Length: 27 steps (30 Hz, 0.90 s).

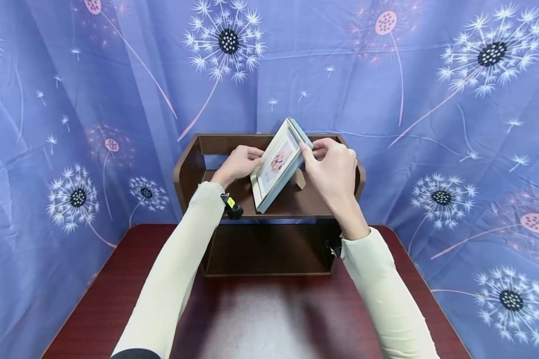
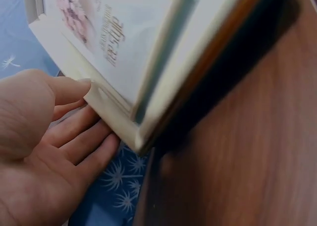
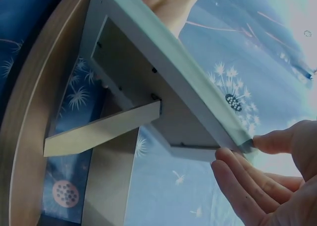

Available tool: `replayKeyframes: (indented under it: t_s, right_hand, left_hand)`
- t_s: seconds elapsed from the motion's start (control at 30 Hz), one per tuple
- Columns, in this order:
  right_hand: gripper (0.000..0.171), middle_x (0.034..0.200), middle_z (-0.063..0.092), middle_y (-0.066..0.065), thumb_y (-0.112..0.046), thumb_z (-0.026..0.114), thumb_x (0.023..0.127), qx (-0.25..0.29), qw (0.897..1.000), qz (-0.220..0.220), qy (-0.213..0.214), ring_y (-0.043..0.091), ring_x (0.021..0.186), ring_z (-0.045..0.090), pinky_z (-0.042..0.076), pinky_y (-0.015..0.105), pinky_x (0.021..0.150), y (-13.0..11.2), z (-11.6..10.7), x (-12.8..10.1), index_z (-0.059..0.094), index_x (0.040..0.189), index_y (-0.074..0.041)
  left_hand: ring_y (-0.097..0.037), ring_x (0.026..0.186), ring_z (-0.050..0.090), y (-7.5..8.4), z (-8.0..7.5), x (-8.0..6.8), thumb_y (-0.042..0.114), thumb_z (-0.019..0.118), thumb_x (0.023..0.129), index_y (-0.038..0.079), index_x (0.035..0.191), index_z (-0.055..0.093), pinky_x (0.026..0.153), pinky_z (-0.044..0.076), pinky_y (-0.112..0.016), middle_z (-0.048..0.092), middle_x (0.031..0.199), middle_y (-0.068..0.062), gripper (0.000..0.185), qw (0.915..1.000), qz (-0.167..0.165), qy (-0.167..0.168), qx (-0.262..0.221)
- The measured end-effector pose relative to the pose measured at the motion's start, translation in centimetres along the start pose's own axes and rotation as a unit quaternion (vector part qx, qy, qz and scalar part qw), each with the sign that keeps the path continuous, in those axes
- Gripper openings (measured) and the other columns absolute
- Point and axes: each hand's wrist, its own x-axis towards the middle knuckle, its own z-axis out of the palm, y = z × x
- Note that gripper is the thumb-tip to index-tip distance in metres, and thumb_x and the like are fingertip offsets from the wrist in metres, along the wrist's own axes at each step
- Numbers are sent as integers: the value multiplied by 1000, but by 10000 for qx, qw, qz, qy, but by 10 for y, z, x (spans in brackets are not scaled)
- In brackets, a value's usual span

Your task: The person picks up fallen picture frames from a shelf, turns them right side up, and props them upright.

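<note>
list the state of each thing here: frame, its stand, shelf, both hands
frame: tilted, bottom corner on the shelf top
stand: folded out from the back
shelf: upright on the table
left hand: fingers on the frame's left edge
right hand: pinching the frame's right edge

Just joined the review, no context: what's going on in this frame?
A person holds a white picture frame with both hands over the top board of a small brown shelf standing on a dark red table. The left hand touches the frame's left edge with its fingertips; the right hand pinches its upper right corner. The frame is tilted, its lower corner on the shelf, and its back stand is folded out.
</note>
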Motion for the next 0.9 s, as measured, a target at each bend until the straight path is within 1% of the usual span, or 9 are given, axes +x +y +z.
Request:
replayKeyframes:
  t_s: [0.1, 0.23, 0.3, 0.37, 0.47, 0.53, 0.63, 0.77, 0.9]
  right_hand:
    - [32, 86, 82, 14, -30, 75, 95, -38, 9999, 98, -55, 31, 82, 79, 58, 49, 83, 3, 0, 4, 81, 103, 0]
    - [31, 87, 82, 15, -29, 74, 96, -10, 9997, 221, -101, 31, 82, 80, 60, 48, 81, 10, 1, 11, 81, 104, 0]
    - [30, 87, 82, 14, -29, 73, 96, 70, 9993, 342, -154, 25, 77, 80, 60, 38, 76, 14, 1, 15, 81, 106, -1]
    - [30, 86, 82, 14, -29, 72, 97, 177, 9984, 487, -223, 14, 66, 78, 57, 26, 66, 18, 2, 20, 82, 106, -2]
    - [30, 87, 82, 16, -29, 71, 98, 427, 9959, 712, -349, -3, 53, 68, 50, 14, 52, 23, 2, 26, 81, 107, -2]
    - [31, 88, 81, 19, -28, 70, 99, 562, 9943, 803, -430, -9, 48, 62, 50, 13, 47, 26, 2, 31, 81, 107, 0]
    - [33, 93, 81, 22, -27, 68, 100, 769, 9903, 964, -645, -10, 47, 62, 55, 15, 49, 28, 4, 38, 80, 110, 2]
    - [36, 100, 81, 22, -27, 66, 101, 924, 9837, 1215, -954, -8, 49, 65, 59, 17, 54, 28, 8, 44, 78, 116, 4]
    - [36, 104, 81, 21, -25, 68, 99, 945, 9799, 1353, -1119, -7, 53, 66, 59, 17, 55, 29, 12, 49, 77, 121, 2]
  left_hand:
    - [-30, 135, 62, -1, -3, -4, 22, 61, 106, 8, 139, 68, 114, 51, -46, 70, 140, -17, 37, 9999, -75, 83, 23]
    - [-31, 136, 61, -4, -8, -8, 24, 62, 106, 9, 140, 68, 115, 50, -47, 70, 140, -16, 38, 9999, -137, 76, 52]
    - [-31, 136, 61, -6, -9, -11, 23, 62, 106, 9, 141, 68, 115, 50, -47, 70, 140, -16, 38, 9998, -155, 91, 83]
    - [-30, 132, 64, -6, -10, -14, 21, 62, 106, 8, 140, 68, 112, 52, -45, 71, 138, -16, 37, 9997, -187, 121, 25]
    - [-29, 128, 67, -7, -11, -21, 18, 60, 107, 5, 141, 67, 107, 57, -41, 70, 139, -18, 37, 9991, -288, 100, -294]
    - [-31, 127, 69, -7, -12, -25, 17, 60, 107, 2, 142, 65, 104, 60, -39, 68, 141, -21, 38, 9975, -341, 70, -622]
    - [-34, 130, 67, -9, -14, -33, 15, 59, 107, -3, 144, 61, 106, 58, -42, 64, 144, -24, 40, 9939, -385, 72, -1030]
    - [-36, 133, 65, -12, -16, -45, 15, 59, 108, -4, 146, 58, 109, 56, -44, 61, 146, -25, 43, 9898, -487, 107, -1336]
    - [-36, 133, 64, -14, -16, -56, 15, 59, 108, -5, 147, 56, 110, 56, -43, 60, 147, -24, 44, 9844, -622, 133, -1638]
